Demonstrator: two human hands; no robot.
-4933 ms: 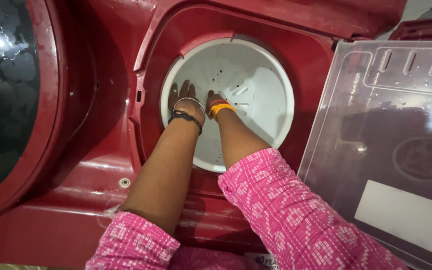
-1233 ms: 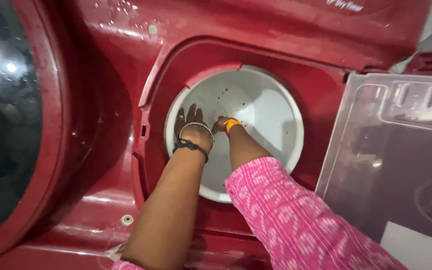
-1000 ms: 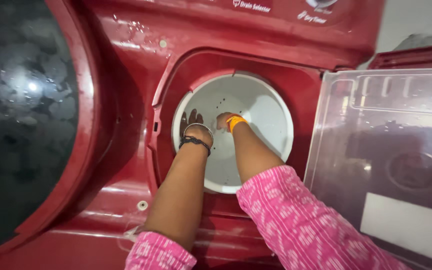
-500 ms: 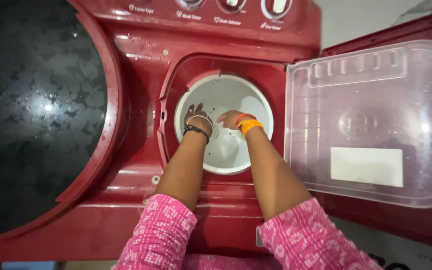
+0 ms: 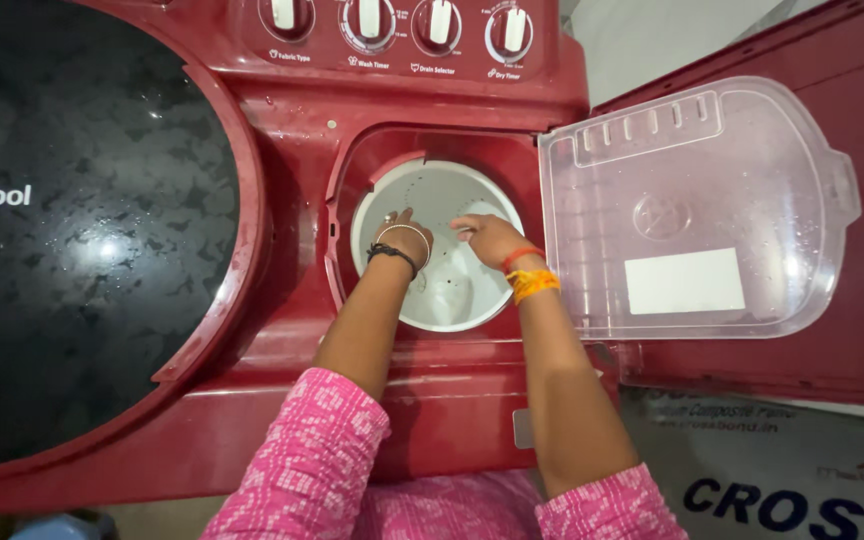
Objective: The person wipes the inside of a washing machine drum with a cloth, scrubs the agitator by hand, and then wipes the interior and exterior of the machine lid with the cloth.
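Landmark = white spin drum (image 5: pixel 452 300), round tub sunk in the red washing machine (image 5: pixel 282 330) top.

L hand (image 5: pixel 402 238): inside drum mouth, at its left rim side. Grip spread, fingers pointing down into the drum, back of hand up toward cam. Nothing held that I can see; fingertips partly hidden below the rim, so can't tell if they touch the drum wall. Black thread band + thin metal bangle on the wrist.

R hand (image 5: pixel 490 238): over drum centre, just right of L hand, the two apart. Grip loose, fingers curled slightly and pointing left across the drum, holding nothing visible. Red + orange thread bands (image 5: pixel 530 278) on the wrist, level w/ the drum's right rim.

Both forearms cross the drum's near rim; pink patterned sleeves (image 5: pixel 312 450) pushed up to the elbows.

Drum interior: white, small holes along the far wall, looks bare at the bottom where visible.

Around drum:
- Right of it: clear plastic lid (image 5: pixel 692 200), swung open and lying flat, white label on it, water drops.
- Left of it: large dark glass lid (image 5: pixel 82 230) of the wash tub, shut, wet.
- Beyond it: row of four white dials (image 5: pixel 397 22) on the red panel.
- Water drops on the red top between drum and dials.
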